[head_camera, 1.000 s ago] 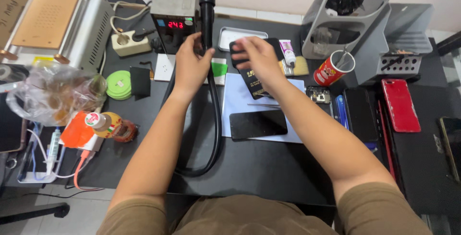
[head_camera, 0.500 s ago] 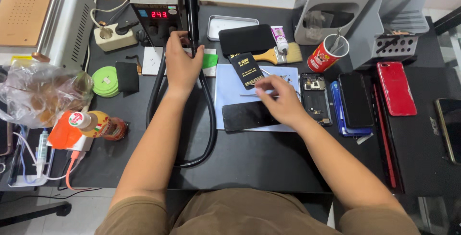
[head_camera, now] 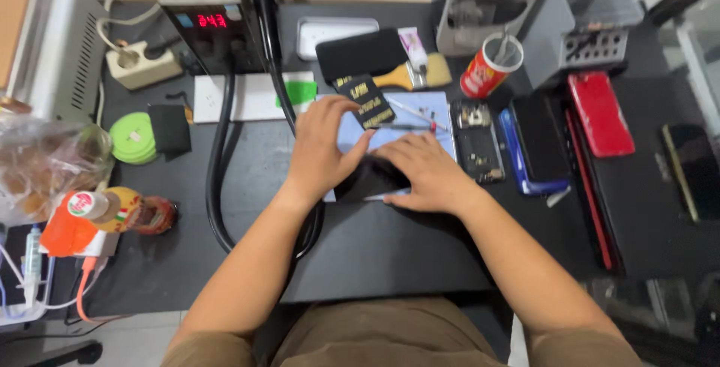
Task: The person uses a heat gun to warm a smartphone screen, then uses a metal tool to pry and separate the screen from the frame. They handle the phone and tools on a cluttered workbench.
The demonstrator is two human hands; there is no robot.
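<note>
Nearest to the person, close to the middle of the counter point(head_camera: 390, 251), both hands rest on a dark flat phone point(head_camera: 373, 179) that lies on a pale blue mat point(head_camera: 420, 131). The right hand point(head_camera: 427, 173) lies flat, fingers stretched, pressing on the right part of the phone and not clenched around it. The left hand point(head_camera: 321, 149) covers the left part, its fingers bent over the far edge; I cannot tell if it really grips the phone or only steadies it. In my opinion, the step is done well when the right hand keeps the phone flat and still, and the left hand works softly at the edge, without bending the thin body.

Just beyond the left hand's fingers a small black card with gold print point(head_camera: 365, 101) lies tilted on the mat, and thin metal tools point(head_camera: 412, 116) are beside it; better not to push them. A thick black hose point(head_camera: 219, 179) curves near the left forearm, so the elbow should stay clear of it.

Further, near the far edge, stand a brush point(head_camera: 411, 74), a red cup point(head_camera: 487, 67) and a station with a red display point(head_camera: 214, 26).
</note>
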